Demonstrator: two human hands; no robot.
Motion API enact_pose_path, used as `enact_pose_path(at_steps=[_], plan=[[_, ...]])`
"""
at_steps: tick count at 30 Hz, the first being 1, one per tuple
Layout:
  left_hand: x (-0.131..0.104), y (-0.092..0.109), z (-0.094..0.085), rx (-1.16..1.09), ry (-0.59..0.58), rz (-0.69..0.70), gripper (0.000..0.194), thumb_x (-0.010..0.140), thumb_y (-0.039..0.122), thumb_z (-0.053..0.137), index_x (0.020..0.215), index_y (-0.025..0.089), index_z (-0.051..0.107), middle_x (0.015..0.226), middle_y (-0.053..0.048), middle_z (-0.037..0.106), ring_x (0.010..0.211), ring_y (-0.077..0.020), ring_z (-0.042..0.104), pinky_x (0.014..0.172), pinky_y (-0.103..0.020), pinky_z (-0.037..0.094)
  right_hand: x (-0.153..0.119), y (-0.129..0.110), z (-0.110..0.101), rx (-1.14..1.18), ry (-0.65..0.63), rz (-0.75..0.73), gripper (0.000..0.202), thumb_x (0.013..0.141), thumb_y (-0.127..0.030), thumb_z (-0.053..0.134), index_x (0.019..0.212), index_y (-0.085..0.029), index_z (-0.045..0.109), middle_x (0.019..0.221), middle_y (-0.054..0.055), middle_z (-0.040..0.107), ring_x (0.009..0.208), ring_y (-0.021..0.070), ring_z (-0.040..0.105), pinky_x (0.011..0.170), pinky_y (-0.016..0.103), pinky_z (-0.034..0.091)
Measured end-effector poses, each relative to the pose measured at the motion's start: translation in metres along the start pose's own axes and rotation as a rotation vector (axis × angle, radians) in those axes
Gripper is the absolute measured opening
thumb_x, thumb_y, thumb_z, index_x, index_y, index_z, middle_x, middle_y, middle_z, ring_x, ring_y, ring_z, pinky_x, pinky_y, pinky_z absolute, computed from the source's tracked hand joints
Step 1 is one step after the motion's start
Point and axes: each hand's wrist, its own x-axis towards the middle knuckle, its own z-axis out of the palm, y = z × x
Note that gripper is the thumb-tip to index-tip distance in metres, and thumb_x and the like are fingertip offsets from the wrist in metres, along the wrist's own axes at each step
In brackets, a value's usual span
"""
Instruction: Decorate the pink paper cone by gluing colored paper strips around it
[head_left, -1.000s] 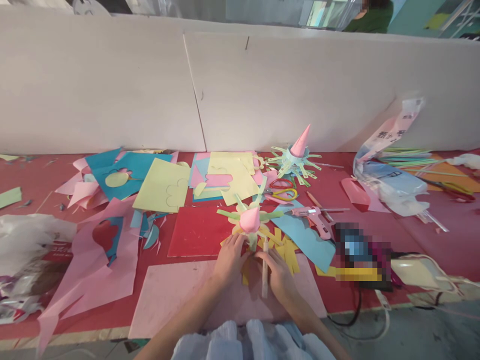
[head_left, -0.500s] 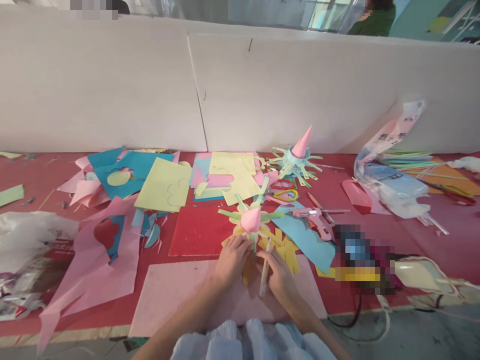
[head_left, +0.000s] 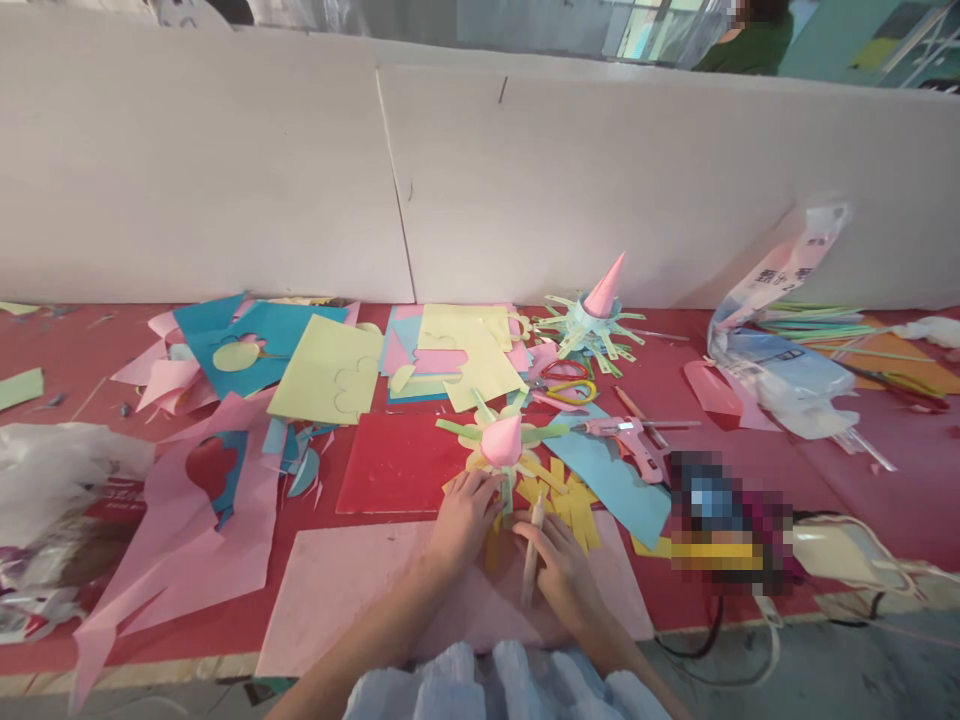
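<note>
With the stick (head_left: 533, 550) held in my right grip (head_left: 561, 556), I should gently steady the flower's near strip (head_left: 508, 488) with my left grip (head_left: 465, 515), whose closure I can't tell.

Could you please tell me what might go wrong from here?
The left hand is at the pink-coned paper piece, whose green strips might crease. Loose yellow strips near the right hand could get brushed aside. The pink glue gun lies partly over blue paper, which it might mark with glue.
</note>
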Motion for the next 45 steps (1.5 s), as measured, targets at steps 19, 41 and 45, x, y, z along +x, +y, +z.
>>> enact_pose_path(at_steps=[19, 41, 45], plan=[[0.011, 0.002, -0.022, -0.307, -0.048, -0.06, 0.022, 0.085, 0.021, 0.056, 0.106, 0.023, 0.062, 0.088, -0.001, 0.063, 0.079, -0.0144, 0.06, 0.074, -0.026, 0.049, 0.002, 0.001, -0.004, -0.028, 0.0, -0.07, 0.031, 0.084, -0.007, 0.042, 0.103, -0.022, 0.061, 0.092, 0.006, 0.067, 0.088, 0.0196, 0.059, 0.074, 0.034, 0.05], [0.071, 0.03, -0.062, -0.264, 0.314, 0.216, 0.018, 0.09, 0.029, 0.051, 0.098, 0.022, 0.065, 0.099, -0.004, 0.068, 0.092, -0.0152, 0.062, 0.08, -0.027, 0.048, 0.002, -0.001, -0.011, 0.177, 0.109, 0.026, 0.039, 0.085, -0.005, 0.039, 0.113, -0.025, 0.058, 0.105, 0.007, 0.066, 0.097, 0.0185, 0.06, 0.078, 0.034, 0.053], [0.07, 0.032, -0.075, -0.271, 0.387, 0.26, 0.02, 0.09, 0.031, 0.05, 0.1, 0.021, 0.064, 0.101, -0.006, 0.068, 0.094, -0.0164, 0.062, 0.079, -0.029, 0.049, -0.001, 0.001, -0.011, 0.209, 0.158, 0.077, 0.038, 0.084, -0.008, 0.041, 0.113, -0.024, 0.06, 0.105, 0.009, 0.066, 0.097, 0.02, 0.061, 0.077, 0.036, 0.055]])
